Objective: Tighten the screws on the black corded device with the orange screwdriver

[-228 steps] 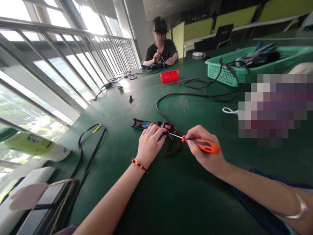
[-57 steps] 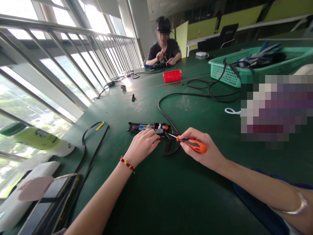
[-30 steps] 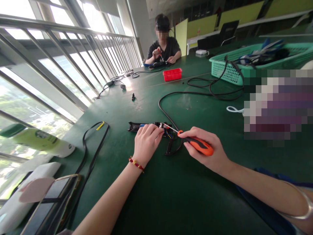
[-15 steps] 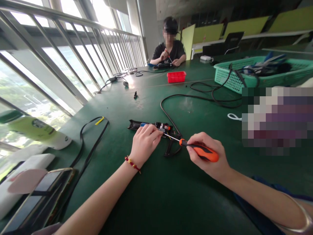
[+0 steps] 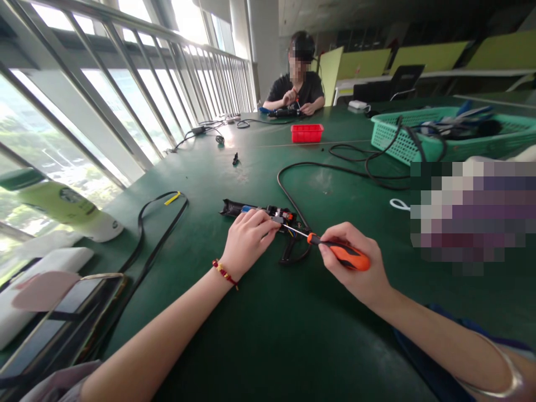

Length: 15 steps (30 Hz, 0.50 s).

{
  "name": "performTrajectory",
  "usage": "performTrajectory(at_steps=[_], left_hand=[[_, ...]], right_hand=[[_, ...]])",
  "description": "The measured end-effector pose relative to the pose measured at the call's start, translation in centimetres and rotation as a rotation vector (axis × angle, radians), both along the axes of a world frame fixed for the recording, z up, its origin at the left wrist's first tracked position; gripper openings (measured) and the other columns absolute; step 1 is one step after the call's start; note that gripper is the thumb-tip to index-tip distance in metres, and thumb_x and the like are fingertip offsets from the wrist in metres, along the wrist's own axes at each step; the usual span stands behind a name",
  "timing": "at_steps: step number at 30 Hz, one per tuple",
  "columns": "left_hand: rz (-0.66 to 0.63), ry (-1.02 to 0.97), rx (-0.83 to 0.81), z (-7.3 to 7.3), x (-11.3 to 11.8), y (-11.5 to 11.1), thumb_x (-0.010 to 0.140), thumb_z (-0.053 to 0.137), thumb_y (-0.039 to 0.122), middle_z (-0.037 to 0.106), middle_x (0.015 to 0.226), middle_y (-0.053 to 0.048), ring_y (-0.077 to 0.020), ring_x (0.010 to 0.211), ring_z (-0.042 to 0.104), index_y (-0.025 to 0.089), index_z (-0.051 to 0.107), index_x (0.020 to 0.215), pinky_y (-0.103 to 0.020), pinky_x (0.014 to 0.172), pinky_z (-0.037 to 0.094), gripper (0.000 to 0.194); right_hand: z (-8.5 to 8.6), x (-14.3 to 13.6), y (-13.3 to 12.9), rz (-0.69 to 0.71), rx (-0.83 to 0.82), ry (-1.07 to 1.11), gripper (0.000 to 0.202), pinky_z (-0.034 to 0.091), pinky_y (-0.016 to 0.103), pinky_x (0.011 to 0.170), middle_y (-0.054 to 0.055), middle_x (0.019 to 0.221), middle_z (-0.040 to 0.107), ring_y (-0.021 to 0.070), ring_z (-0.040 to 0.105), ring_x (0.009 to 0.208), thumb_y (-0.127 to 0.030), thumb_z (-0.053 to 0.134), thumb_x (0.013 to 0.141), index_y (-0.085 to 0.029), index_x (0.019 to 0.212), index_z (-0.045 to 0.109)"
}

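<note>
An opened black corded device [image 5: 231, 208], its inside showing blue and red parts and thin wires, lies on the green table in front of me. My left hand [image 5: 248, 239] rests over its middle, thumb and fingers closed on a small grey part [image 5: 277, 220]. My right hand [image 5: 368, 279] is wrapped round the orange and black handle of a screwdriver [image 5: 355, 259]. Its thin metal shaft slants left, and the tip meets the device by the grey part, close to my left fingertips. What exactly the tip touches is too small to make out.
A black cord [image 5: 288, 192] loops from the device toward a green basket [image 5: 393, 137] of tools. Farther off are a red tray [image 5: 307, 133], a small black piece [image 5: 235, 159] and a person working opposite. Left lie a bottle [image 5: 62, 204], a phone [image 5: 69, 318] and a black strap [image 5: 161, 245].
The view has shifted slightly, so the background sits a little farther right. Both hands keep their holds, and the screwdriver stays at the device with hardly any visible movement.
</note>
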State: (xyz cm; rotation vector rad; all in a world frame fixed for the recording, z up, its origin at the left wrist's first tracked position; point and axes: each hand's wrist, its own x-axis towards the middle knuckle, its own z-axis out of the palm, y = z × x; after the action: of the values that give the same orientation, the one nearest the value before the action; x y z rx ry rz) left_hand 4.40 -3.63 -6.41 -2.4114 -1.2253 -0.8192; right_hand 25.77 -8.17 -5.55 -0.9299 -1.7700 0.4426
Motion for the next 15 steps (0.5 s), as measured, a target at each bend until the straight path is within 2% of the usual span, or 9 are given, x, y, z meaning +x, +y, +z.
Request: performTrajectory(at_steps=[5,9,12,15], left_hand=[[0.004,0.033,0.007,-0.07,0.10,-0.02,0.086,0.053,0.025,0.062,0.082,-0.001,-0.0146,0.078,0.053,0.022,0.068,0.086,-0.027,0.069,0.039,0.015],[-0.009,0.048,-0.014,-0.11,0.09,-0.03,0.086,0.053,0.024,0.062,0.083,-0.002,-0.0153,0.081,0.054,0.022,0.067,0.089,-0.028,0.072,0.040,0.016],[-0.014,0.053,-0.032,-0.03,0.09,-0.05,0.086,0.052,0.024,0.062,0.082,-0.002,-0.0155,0.080,0.054,0.021,0.067,0.090,-0.028,0.072,0.041,0.016],[-0.033,0.058,-0.046,0.08,0.13,-0.06,0.086,0.050,0.023,0.062,0.082,-0.003,-0.0152,0.080,0.055,0.021,0.067,0.091,-0.028,0.074,0.042,0.018]], right_hand=[[-0.33,-0.22,-0.13,-0.068,-0.033,0.046,0.013,0.046,0.019,0.053,-0.003,0.073,0.060,0.0105,0.061,0.061,-0.018,0.061,0.075,-0.022,0.083,0.052],[-0.29,-0.40,-0.19,-0.083,0.016,0.077,0.021,0.048,0.020,0.058,-0.003,0.079,0.060,0.0111,0.061,0.067,-0.016,0.064,0.072,-0.022,0.087,0.051],[-0.16,-0.32,-0.16,-0.016,0.029,0.069,0.016,0.047,0.021,0.060,-0.002,0.080,0.058,0.0099,0.058,0.065,-0.013,0.060,0.074,-0.022,0.086,0.054],[-0.29,-0.09,0.00,0.098,-0.032,0.105,0.013,0.046,0.023,0.059,-0.002,0.078,0.054,0.0098,0.055,0.063,-0.016,0.054,0.079,-0.022,0.091,0.054]])
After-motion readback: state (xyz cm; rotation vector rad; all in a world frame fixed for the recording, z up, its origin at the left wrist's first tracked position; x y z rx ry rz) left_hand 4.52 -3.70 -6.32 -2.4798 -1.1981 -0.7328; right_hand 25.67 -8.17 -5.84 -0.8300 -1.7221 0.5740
